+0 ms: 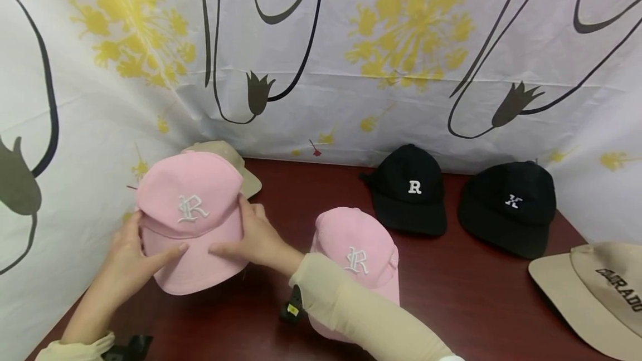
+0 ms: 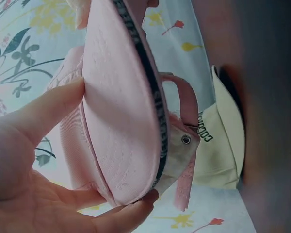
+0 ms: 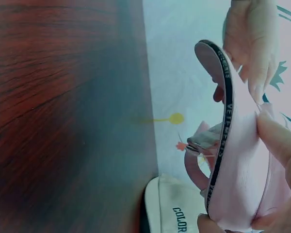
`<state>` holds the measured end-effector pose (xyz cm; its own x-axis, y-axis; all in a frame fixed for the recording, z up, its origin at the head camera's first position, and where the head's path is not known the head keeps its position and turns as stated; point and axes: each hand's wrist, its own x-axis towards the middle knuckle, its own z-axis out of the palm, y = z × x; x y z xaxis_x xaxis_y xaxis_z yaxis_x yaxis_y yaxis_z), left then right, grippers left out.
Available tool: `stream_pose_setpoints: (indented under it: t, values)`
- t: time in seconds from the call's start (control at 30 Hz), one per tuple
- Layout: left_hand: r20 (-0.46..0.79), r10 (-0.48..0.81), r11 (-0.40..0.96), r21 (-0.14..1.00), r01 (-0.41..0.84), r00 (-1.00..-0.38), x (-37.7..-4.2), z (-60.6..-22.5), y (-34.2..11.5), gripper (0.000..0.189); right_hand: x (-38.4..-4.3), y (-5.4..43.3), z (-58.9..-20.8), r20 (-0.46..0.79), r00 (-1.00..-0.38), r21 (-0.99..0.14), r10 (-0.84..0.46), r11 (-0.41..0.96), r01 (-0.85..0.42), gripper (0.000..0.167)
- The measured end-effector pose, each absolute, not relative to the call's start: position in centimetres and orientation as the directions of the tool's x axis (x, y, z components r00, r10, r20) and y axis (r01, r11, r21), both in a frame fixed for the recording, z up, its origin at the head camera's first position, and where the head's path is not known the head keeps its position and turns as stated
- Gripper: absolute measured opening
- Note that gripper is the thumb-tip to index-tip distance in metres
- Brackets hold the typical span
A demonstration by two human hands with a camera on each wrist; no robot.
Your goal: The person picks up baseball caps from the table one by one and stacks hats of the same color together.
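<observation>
Both hands hold a pink baseball cap [image 1: 180, 183] with a white letter R, lifted at the left side of the table. My left hand [image 1: 125, 263] grips one edge, thumb laid on the brim [image 2: 121, 107]. Opposite it, my right hand [image 1: 258, 235] pinches the other side, its thumb also on the brim. A dark band with lettering runs along the brim's edge in both wrist views. The back strap [image 2: 186, 97] hangs behind. Partly hidden beyond the held cap is a beige cap [image 1: 251, 183]; its lettering shows in the right wrist view.
Another pink cap [image 1: 351, 233] lies beside the right forearm, which covers part of it. Two black caps [image 1: 408, 188] [image 1: 509, 205] sit toward the back right. At the right edge is a beige lettered cap [image 1: 597, 294]. A patterned white cloth [image 1: 321, 99] encloses the dark red table [image 1: 311, 183].
</observation>
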<state>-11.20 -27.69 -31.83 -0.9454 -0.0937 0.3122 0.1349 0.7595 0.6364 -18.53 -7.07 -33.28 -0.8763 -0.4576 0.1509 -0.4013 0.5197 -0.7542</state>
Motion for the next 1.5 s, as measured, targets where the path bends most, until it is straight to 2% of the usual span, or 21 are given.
stream_pose_setpoints:
  t: [0.2, 0.5, 0.87, 1.13, 1.5]
  values:
    - [0.254, -0.047, 0.726, 0.673, 0.142, -0.966, -11.2, -31.2, -26.8, 0.094, -18.6, -5.4, -32.0, 0.178, -0.893, -0.742, -0.414, 0.539, -0.398, 0.095]
    - [0.166, 0.004, 0.661, 0.74, 0.127, -0.986, -11.3, -30.3, -24.8, 0.101, -18.5, -2.5, -30.7, 0.166, -0.909, -0.763, -0.381, 0.534, -0.363, 0.099]
    - [0.182, 0.05, 0.655, 0.736, 0.169, -0.982, -12.7, -29.8, -21.6, 0.099, -18.6, 1.4, -30.0, 0.157, -0.929, -0.767, -0.334, 0.551, -0.328, 0.098]
    - [0.292, 0.114, 0.58, 0.757, 0.302, -0.95, -13.8, -30.0, -19.3, 0.087, -18.3, 3.8, -29.9, 0.177, -0.938, -0.745, -0.297, 0.582, -0.325, 0.097]
    - [0.327, 0.174, 0.562, 0.741, 0.366, -0.929, -14.9, -30.5, -16.4, 0.091, -17.8, 7.0, -30.0, 0.195, -0.953, -0.726, -0.23, 0.619, -0.298, 0.096]
